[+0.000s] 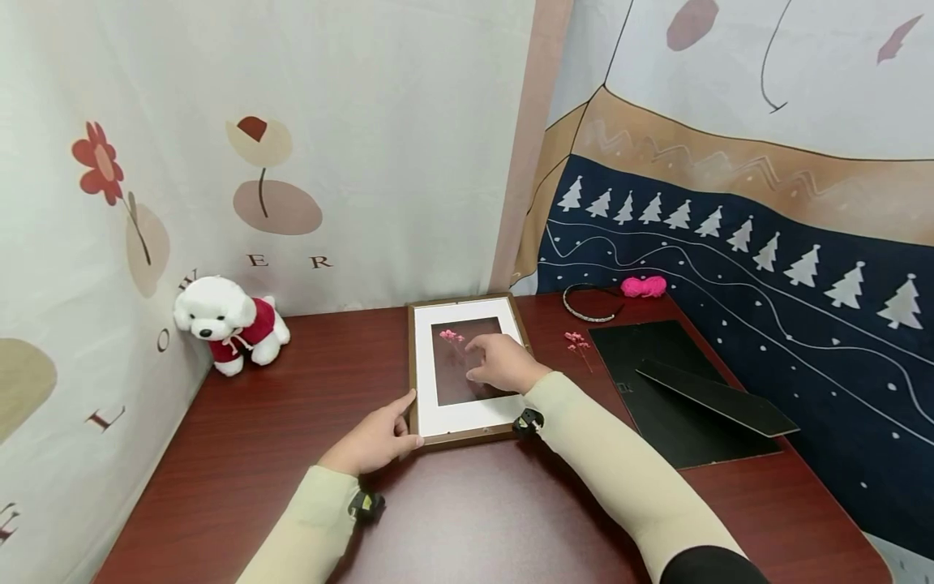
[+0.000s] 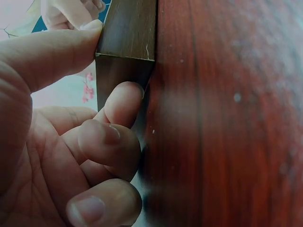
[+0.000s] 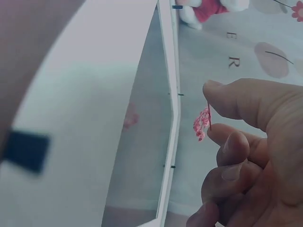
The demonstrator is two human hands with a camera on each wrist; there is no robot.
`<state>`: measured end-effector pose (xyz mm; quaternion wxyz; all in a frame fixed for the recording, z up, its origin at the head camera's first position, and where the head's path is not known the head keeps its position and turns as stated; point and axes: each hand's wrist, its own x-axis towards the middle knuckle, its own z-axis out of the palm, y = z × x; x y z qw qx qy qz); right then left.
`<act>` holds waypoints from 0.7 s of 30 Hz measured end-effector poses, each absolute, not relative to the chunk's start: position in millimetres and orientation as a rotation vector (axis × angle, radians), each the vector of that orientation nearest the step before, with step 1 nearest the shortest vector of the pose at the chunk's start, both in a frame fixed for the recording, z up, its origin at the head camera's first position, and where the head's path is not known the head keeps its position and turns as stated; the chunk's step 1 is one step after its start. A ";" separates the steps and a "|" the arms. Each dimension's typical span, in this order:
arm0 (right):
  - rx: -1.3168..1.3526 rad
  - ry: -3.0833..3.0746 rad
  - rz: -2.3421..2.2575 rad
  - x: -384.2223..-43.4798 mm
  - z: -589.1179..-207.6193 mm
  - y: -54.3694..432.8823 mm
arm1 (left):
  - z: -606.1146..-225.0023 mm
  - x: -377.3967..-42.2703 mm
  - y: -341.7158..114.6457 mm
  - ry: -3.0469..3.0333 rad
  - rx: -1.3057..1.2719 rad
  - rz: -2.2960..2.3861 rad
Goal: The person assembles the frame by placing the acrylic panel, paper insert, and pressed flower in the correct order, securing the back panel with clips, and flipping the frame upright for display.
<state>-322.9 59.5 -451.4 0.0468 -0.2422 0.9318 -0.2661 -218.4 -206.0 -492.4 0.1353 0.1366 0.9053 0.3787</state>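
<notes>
A brown picture frame with a white mat lies on the table. At its near left corner, my left hand holds the edge between thumb and forefinger; the other fingers curl beside it in the left wrist view. Over the frame's dark middle, my right hand has thumb and forefinger at the thin stem of a pink dried flower sprig. The pink blossom head is left of the fingertips. A fainter pink reflection shows on the pane in the right wrist view.
Right of the frame lie a second pink sprig and a black backing board with its stand leg raised. Behind them are a headband and pink yarn. A white plush dog sits back left.
</notes>
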 end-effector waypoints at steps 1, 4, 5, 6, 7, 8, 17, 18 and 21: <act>-0.729 2.838 -0.804 -324.2 -451.6 57.9 | -492.4 -218.5 -206.0 2.621 0.398 1.099; -0.695 2.817 -0.785 -327.5 -452.3 54.3 | -492.2 -218.2 -205.8 2.617 0.402 1.107; -0.686 2.815 -0.775 -328.6 -452.7 53.3 | -492.1 -218.1 -205.6 2.615 0.402 1.109; -0.678 2.811 -0.769 -329.2 -452.9 52.6 | -492.3 -218.1 -205.5 2.612 0.400 1.110; -0.674 2.810 -0.761 -329.9 -453.1 51.9 | -492.3 -218.0 -205.3 2.612 0.400 1.111; -0.671 2.805 -0.753 -330.4 -453.2 51.5 | -492.3 -217.8 -205.3 2.611 0.398 1.113; -0.650 2.745 -0.744 -330.4 -451.5 49.1 | -492.5 -218.0 -206.9 2.618 0.401 1.109; -0.646 2.743 -0.745 -330.0 -451.3 49.0 | -492.6 -218.1 -207.2 2.618 0.403 1.111; -0.638 2.735 -0.748 -328.9 -451.0 48.8 | -492.7 -218.0 -207.7 2.616 0.408 1.112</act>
